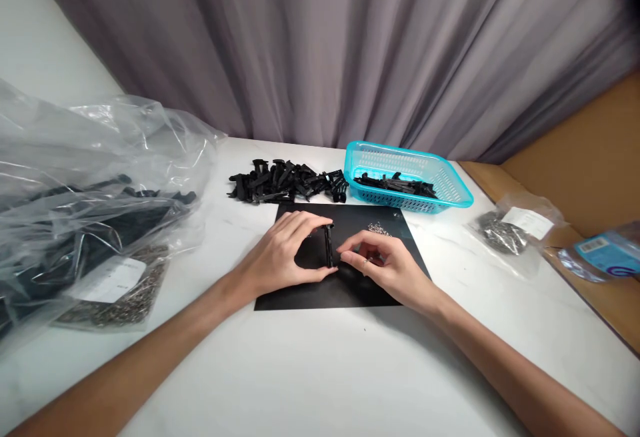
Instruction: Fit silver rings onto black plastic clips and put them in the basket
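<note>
My left hand (283, 254) grips a slim black plastic part (329, 246) by its two ends, thumb at the near end and fingers at the far end. Close to the part's right side is my right hand (383, 260), its thumb and forefinger pinched together; whatever lies between those fingertips is too small to make out. Both hands are over a black mat (310, 297). Just beyond my right hand, a small pile of shiny metal pieces (379, 229) lies on the mat.
Behind the mat lies a heap of black plastic parts (280, 180). A turquoise basket (463, 190) holds more. Large clear plastic bags (165, 130) and a bag of metal pieces (135, 297) fill the left. At right are another small bag (505, 234) and a blue-labelled packet (607, 254).
</note>
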`<state>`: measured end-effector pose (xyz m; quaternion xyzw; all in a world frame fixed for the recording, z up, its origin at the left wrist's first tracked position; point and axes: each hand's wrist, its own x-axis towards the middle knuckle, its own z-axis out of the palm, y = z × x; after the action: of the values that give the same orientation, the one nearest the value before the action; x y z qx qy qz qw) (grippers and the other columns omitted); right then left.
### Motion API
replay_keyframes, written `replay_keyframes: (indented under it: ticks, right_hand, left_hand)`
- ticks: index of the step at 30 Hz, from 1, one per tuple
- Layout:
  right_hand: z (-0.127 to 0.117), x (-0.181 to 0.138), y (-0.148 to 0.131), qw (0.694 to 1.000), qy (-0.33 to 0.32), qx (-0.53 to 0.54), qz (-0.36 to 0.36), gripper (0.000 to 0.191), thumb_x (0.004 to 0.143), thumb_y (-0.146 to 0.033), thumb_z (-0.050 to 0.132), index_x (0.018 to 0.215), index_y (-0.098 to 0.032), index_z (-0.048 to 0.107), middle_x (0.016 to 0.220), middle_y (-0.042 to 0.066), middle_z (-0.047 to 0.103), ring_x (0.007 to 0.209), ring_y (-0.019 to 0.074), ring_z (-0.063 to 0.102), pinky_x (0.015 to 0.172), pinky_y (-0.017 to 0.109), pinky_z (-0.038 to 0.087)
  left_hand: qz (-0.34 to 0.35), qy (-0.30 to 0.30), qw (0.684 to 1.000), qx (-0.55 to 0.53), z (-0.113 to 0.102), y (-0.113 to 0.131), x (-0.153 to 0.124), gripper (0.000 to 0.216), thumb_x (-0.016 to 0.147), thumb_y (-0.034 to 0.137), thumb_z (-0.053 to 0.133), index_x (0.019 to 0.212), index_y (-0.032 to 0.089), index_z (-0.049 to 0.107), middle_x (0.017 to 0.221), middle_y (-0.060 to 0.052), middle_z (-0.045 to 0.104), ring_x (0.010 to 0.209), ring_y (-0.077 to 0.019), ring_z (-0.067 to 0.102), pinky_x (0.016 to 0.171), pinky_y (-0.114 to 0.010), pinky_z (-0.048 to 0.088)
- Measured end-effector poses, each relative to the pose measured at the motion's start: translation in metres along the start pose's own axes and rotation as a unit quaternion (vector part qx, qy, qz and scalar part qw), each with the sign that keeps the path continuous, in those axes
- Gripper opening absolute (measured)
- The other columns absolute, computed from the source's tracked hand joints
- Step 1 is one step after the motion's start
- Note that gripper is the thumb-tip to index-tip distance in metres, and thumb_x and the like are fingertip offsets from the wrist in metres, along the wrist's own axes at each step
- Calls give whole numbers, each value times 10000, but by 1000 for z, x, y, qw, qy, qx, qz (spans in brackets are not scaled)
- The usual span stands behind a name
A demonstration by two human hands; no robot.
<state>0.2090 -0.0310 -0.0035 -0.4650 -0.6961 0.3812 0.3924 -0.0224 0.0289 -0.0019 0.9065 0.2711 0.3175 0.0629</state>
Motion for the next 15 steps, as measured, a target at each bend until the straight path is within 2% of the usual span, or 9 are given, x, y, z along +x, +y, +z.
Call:
replay_keyframes:
  ticks: [3, 9, 13, 15]
  right_hand:
    - [-1, -2, -2, 999, -10, 24, 18, 199, 969, -398, 671, 982, -210, 737, 737, -7, 660, 626, 125, 548, 569, 264, 392]
    - [2, -4, -2, 999, 15, 19, -22, 109, 948, -317, 708, 927, -226, 763, 957, 26, 718, 727, 131, 558, 625, 272, 415]
    - [6, -5, -1, 999, 5, 44, 9, 127, 937, -342, 719, 934, -228, 774, 826, 6, 706, 663, 125, 544, 593, 267, 410]
    - [8, -5, 2, 998, 0, 55, 17, 134, 926, -349, 730, 971, -228, 768, 824, 4, 710, 657, 124, 548, 587, 264, 409]
  left_hand:
    - [21, 1, 1000, 9, 0, 0, -1, 562, 831, 389, 779, 1298, 185, 541, 1172, -110, 675, 1092, -287, 644, 985, -439, 511]
    - [28, -3, 999, 18, 0, 1, -1, 564, 822, 344, 787, 1300, 180, 538, 1168, -104, 668, 1092, -283, 639, 981, -430, 501]
    - [31, -4, 999, 22, 1, 1, -1, 550, 831, 320, 769, 1309, 188, 532, 1186, -103, 665, 1098, -285, 635, 984, -430, 494]
    - [33, -1, 999, 21, 1, 2, -1, 548, 833, 330, 765, 1307, 183, 534, 1176, -104, 667, 1079, -281, 639, 973, -425, 497]
